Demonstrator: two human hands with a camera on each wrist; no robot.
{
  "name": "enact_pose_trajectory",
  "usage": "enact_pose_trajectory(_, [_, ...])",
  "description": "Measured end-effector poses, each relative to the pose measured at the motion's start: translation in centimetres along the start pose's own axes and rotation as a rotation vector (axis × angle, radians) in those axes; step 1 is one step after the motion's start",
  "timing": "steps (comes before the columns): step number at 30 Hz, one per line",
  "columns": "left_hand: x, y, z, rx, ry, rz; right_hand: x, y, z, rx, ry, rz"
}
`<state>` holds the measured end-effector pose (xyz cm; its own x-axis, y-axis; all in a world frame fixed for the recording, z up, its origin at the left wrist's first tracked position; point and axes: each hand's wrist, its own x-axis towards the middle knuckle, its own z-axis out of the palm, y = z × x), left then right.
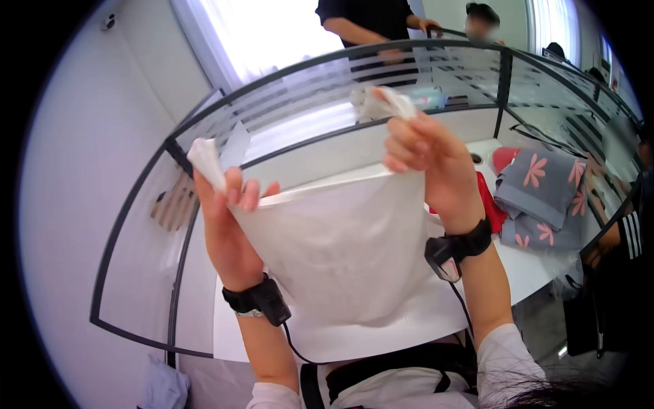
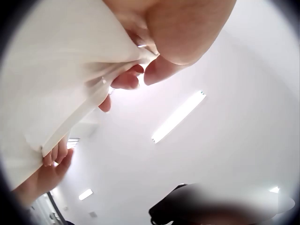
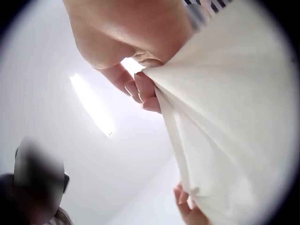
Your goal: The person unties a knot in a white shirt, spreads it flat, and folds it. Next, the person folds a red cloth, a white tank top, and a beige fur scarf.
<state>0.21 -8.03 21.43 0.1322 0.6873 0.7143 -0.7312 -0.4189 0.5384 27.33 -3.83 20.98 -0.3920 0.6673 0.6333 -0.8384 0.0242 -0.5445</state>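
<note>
- The left hand (image 1: pixel 228 221) is gripping 1 upper corner of a white cloth (image 1: pixel 340 249), its fingers curling round the gathered fabric, and a bunched end is poking out beyond the thumb side.
- The right hand (image 1: pixel 436 160) is pinching the opposite upper corner in the same way, with another loose end sticking up past its fingers.
- The cloth is hanging between and below the 2 hands, over the table (image 1: pixel 524 276); whether its lower edge is touching the tabletop, I cannot tell.
- It is looking thin, soft and light, sagging into shallow folds and fanning into creases from the right hand, so it is probably offering almost no weight or stiffness of its own.
- The upper edge is running nearly straight from hand to hand, and a folded band along it (a hem, by the look of it in both wrist views) is likely giving the firmest place to hold.
- Slipping is seeming a modest risk and breaking hardly any; uneven pulling is the likelier trouble, as it would be skewing the edge.
- Just beyond the right wrist, a red item (image 1: pixel 489 204) and a grey patterned fabric (image 1: pixel 545 180) are lying, well apart from the left hand.
</note>
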Motion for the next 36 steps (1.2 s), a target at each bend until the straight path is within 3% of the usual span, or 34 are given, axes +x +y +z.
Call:
enact_pose_trajectory(4, [-0.2,-2.5,2.3,0.41,0.101,-0.192,-0.1,1.4,0.1,-0.389,0.021,0.267])
enact_pose_trajectory(5, [-0.4,-3.2,2.6,0.538,0.002,-0.322,-0.4,2.2,0.8,-0.624,-0.049,0.325])
enact_pose_trajectory(7, [-1.3,-3.7,1.9,0.585,0.007,-0.346,-0.6,3.2,0.2,-0.73,-0.147,0.306])
enact_pose_trajectory(8, [-1.6,-4.9,1.9,0.985,-0.166,-0.195,-0.7,4.2,1.0,-0.853,-0.197,0.32])
enact_pose_trajectory(9, [-1.5,-5.0,1.7,0.955,-0.251,-0.164,-0.6,4.9,1.4,-0.85,-0.114,0.309])
enact_pose_trajectory(11, [-1.3,-4.1,2.4,1.192,-0.259,-0.333,-0.2,5.4,1.3,-0.941,-0.041,0.328])
enact_pose_trajectory(13, [-1.3,-4.1,2.1,1.181,-0.276,-0.254,-0.4,7.2,0.9,-0.854,-0.001,0.117])
enact_pose_trajectory(15, [-1.4,-4.1,1.0,0.845,-0.076,-0.369,-0.4,7.9,1.3,-0.802,0.12,0.075])
enact_pose_trajectory(17, [-1.4,-3.0,0.1,0.775,-0.074,-0.483,-0.3,8.0,1.6,-0.696,0.251,0.005])
enact_pose_trajectory(18, [-1.8,-3.1,0.0,0.738,-0.049,-0.419,-0.2,7.2,1.4,-0.62,0.316,0.129])
enact_pose_trajectory(19, [-2.3,-3.9,-0.9,0.741,-0.05,-0.421,-0.2,7.5,1.5,-0.606,0.333,0.103])
enact_pose_trajectory(21, [-3.0,-4.6,-2.6,0.405,0.038,-0.354,0.3,6.3,0.6,-0.233,0.234,0.19])
enact_pose_trajectory(22, [-3.0,-4.4,-3.2,0.408,-0.002,-0.375,-0.2,6.0,0.2,-0.265,0.192,0.226])
enact_pose_trajectory(23, [-2.8,-6.4,-4.9,0.128,0.019,-0.357,0.4,6.0,-0.1,-0.296,0.112,0.262])
enact_pose_trajectory(25, [-2.9,-7.4,-6.4,0.02,0.073,-0.342,-0.4,5.1,-0.9,-0.417,0.102,0.332])
enact_pose_trajectory(27, [-1.8,-8.0,-6.8,-0.361,0.059,-0.484,0.1,3.9,-0.2,-1.085,-0.106,0.381])
enact_pose_trajectory(28, [-1.7,-8.4,-7.4,-0.461,-0.049,-0.481,0.1,3.9,-0.3,-1.147,-0.077,0.434])
enact_pose_trajectory(29, [-0.8,-7.9,-4.1,-0.215,0.207,-0.587,-0.2,2.8,-1.0,-1.27,-0.095,0.473])
enact_pose_trajectory(31, [0.0,-9.2,-5.2,-0.223,0.119,-0.683,0.1,1.0,-1.1,-1.544,0.06,0.646])
enact_pose_trajectory(32, [-0.1,-9.2,-5.5,-0.221,0.119,-0.685,0.0,1.9,-2.2,-1.541,0.061,0.644])
enact_pose_trajectory(34, [0.2,-11.0,-5.6,-0.1,0.098,-0.67,-0.5,2.9,-5.8,-1.716,-0.17,0.333])
enact_pose_trajectory(35, [-0.1,-10.1,-5.5,-0.099,0.1,-0.673,-0.1,2.4,-4.1,-1.706,-0.13,0.487])
enact_pose_trajectory(36, [0.0,-9.8,-4.9,0.02,0.073,-0.667,-0.4,4.4,-5.1,-1.691,-0.146,0.345])
